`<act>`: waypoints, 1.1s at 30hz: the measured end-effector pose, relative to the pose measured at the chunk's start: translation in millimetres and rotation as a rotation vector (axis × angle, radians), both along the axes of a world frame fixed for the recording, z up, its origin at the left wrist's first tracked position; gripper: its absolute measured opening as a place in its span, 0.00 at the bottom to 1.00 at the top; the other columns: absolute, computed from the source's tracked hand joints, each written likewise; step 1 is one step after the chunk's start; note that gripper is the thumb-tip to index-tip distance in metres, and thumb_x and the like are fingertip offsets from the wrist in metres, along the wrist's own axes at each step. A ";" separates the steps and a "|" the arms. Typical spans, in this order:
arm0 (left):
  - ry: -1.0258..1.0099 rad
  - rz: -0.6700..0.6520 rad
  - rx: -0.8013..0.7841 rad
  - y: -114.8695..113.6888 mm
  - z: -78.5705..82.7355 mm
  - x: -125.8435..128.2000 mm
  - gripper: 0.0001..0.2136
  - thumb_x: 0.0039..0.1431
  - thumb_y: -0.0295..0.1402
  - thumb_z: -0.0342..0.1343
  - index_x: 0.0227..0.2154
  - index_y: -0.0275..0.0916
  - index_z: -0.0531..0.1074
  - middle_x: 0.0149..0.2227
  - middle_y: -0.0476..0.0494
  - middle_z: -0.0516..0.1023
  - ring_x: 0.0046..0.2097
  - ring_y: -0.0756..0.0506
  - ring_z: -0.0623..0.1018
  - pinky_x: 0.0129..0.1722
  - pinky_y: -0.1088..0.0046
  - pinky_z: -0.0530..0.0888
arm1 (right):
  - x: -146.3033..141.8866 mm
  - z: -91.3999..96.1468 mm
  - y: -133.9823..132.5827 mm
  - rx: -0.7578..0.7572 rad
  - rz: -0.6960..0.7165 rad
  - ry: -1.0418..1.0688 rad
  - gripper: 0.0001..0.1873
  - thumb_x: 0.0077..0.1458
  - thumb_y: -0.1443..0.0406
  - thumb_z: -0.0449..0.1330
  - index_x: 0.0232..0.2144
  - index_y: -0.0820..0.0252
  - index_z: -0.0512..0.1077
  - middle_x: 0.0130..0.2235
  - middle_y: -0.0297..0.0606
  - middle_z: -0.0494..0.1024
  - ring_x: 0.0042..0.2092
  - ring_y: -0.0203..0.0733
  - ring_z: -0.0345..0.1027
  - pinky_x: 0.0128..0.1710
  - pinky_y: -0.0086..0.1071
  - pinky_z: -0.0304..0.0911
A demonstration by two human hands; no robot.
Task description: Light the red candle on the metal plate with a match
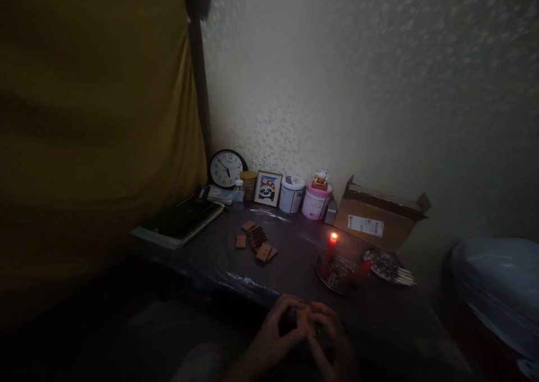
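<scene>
At the table's near edge, my left hand (278,330) and my right hand (330,328) are together, both closed on one small flat brown tile (304,318). My fingers cover its edges, and the dim light hides any markings on it. Beyond my hands lies a loose group of similar tiles. Some dark ones stand on edge in a row (257,236), while a lighter tile (264,252) with small marks rests at the group's near end. Another tile (241,241) lies flat at the left.
A lit red candle (329,253) stands on a round plate (323,281) right of the tiles. Behind are a cardboard box (370,208), two tubs (291,196), a framed panda picture (268,189) and a clock (228,169). A notebook (179,222) lies left.
</scene>
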State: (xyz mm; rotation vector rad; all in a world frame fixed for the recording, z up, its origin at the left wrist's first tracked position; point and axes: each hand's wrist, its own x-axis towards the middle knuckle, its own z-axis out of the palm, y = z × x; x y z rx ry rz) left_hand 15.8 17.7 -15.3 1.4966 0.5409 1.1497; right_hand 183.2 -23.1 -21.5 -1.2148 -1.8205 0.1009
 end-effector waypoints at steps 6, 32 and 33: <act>0.021 0.010 0.007 -0.8 5.2 -0.3 0.14 0.51 0.36 0.58 0.41 0.40 0.69 0.45 0.42 0.70 0.48 0.42 0.70 0.48 0.66 0.66 | -0.2 -1.4 0.2 0.008 0.009 0.000 0.13 0.54 0.66 0.58 0.43 0.55 0.67 0.49 0.43 0.70 0.50 0.45 0.67 0.47 0.33 0.68; 0.059 0.037 0.107 -5.5 15.3 -5.4 0.13 0.52 0.32 0.57 0.43 0.41 0.70 0.47 0.40 0.70 0.52 0.41 0.69 0.53 0.63 0.64 | -4.3 3.7 -1.1 -0.116 0.088 0.149 0.19 0.55 0.66 0.56 0.50 0.55 0.63 0.52 0.43 0.70 0.52 0.46 0.66 0.50 0.34 0.66; 0.061 0.040 0.107 -5.9 16.1 -5.6 0.13 0.52 0.32 0.57 0.43 0.41 0.70 0.47 0.40 0.70 0.52 0.41 0.69 0.53 0.63 0.64 | -4.8 4.5 -1.6 -0.115 0.085 0.155 0.19 0.55 0.66 0.55 0.50 0.55 0.63 0.52 0.43 0.70 0.52 0.46 0.67 0.50 0.34 0.66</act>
